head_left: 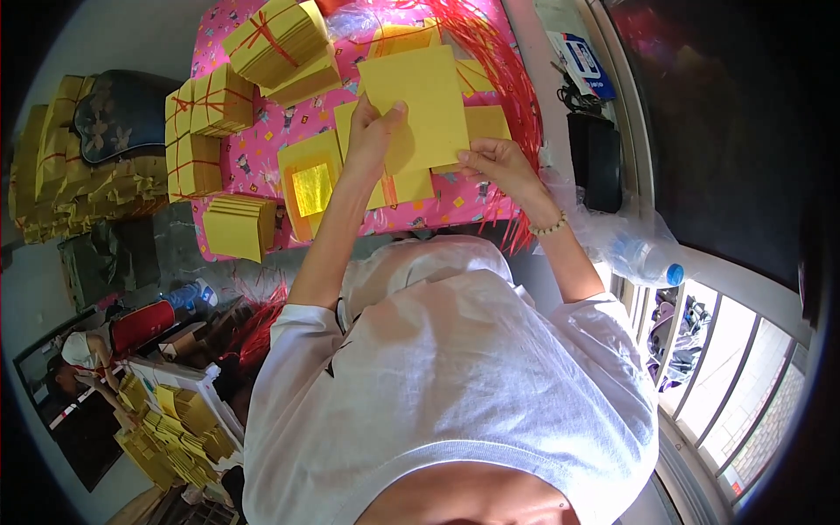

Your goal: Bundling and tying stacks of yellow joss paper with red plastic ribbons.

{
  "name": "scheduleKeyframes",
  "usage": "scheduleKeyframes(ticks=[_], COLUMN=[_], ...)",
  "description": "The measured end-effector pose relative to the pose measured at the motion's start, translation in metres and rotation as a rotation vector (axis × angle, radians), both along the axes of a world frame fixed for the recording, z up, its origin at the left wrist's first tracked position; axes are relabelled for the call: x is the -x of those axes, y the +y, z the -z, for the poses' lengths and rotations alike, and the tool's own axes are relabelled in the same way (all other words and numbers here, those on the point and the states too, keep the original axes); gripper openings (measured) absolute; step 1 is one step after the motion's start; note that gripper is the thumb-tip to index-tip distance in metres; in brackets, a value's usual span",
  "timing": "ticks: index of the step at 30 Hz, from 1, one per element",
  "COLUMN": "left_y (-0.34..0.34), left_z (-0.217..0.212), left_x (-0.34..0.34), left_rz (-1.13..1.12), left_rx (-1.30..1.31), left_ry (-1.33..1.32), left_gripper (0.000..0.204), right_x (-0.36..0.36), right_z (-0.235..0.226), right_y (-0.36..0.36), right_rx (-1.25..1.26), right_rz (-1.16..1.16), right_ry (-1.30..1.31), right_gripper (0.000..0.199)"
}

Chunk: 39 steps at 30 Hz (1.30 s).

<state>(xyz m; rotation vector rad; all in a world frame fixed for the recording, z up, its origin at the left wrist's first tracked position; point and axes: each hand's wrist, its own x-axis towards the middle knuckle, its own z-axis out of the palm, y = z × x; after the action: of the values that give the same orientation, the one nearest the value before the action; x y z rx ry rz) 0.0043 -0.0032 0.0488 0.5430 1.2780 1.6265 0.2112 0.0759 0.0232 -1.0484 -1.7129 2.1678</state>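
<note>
Item: yellow paper sheet (420, 105), held above the pink patterned table (254, 131), our landmark.

Left hand (372, 131): we pinch the sheet's left edge, thumb on top, fingers behind.

Right hand (494, 162): we pinch the lower right corner, fingers curled; a bead bracelet (549, 227) sits at the wrist.

On the table, under the sheet: loose yellow sheets, one with a gold foil square (312, 188).

At the table's far and left parts: tied yellow bundles (219, 101), bound in red string.

At the table's right edge: red plastic strings (490, 44), spilling over.

Beyond that edge: plastic bottle (643, 258).

Risk, as we judge it: held only at its edges, the thin sheet could crease or tear, or it could slip down among the loose sheets and disorder them.
</note>
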Motion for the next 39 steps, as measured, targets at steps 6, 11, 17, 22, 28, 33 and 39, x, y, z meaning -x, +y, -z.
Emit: scheduleKeyframes(ticks=[6, 11, 17, 22, 28, 33, 39], left_y=[0.001, 0.009, 0.041, 0.069, 0.083, 0.08, 0.082], left_z=[0.01, 0.024, 0.026, 0.063, 0.129, 0.151, 0.148], left_x=[-0.008, -0.01, 0.017, 0.025, 0.008, 0.002, -0.008], left_rz=[0.198, 0.406, 0.604, 0.511, 0.465, 0.359, 0.435], left_rx=[0.035, 0.053, 0.189, 0.328, 0.357, 0.328, 0.352], left_ry=[0.105, 0.296, 0.415, 0.355, 0.403, 0.737, 1.002], left_gripper=[0.04, 0.043, 0.047, 0.047, 0.047, 0.048, 0.042], right_x=[-0.002, -0.008, -0.021, -0.033, -0.033, -0.029, -0.032], right_z=[-0.012, -0.005, 0.013, 0.046, 0.099, 0.11, 0.127], right_y=[0.013, 0.038, 0.053, 0.056, 0.052, 0.047, 0.045], right_rx=[0.036, 0.063, 0.02, 0.095, 0.052, -0.022, -0.04], right_rz=[0.031, 0.086, 0.252, 0.413, 0.497, 0.477, 0.436], right_ry=[0.027, 0.181, 0.043, 0.003, -0.142, -0.253, -0.324], right_gripper=[0.026, 0.027, 0.023, 0.025, 0.028, 0.029, 0.031])
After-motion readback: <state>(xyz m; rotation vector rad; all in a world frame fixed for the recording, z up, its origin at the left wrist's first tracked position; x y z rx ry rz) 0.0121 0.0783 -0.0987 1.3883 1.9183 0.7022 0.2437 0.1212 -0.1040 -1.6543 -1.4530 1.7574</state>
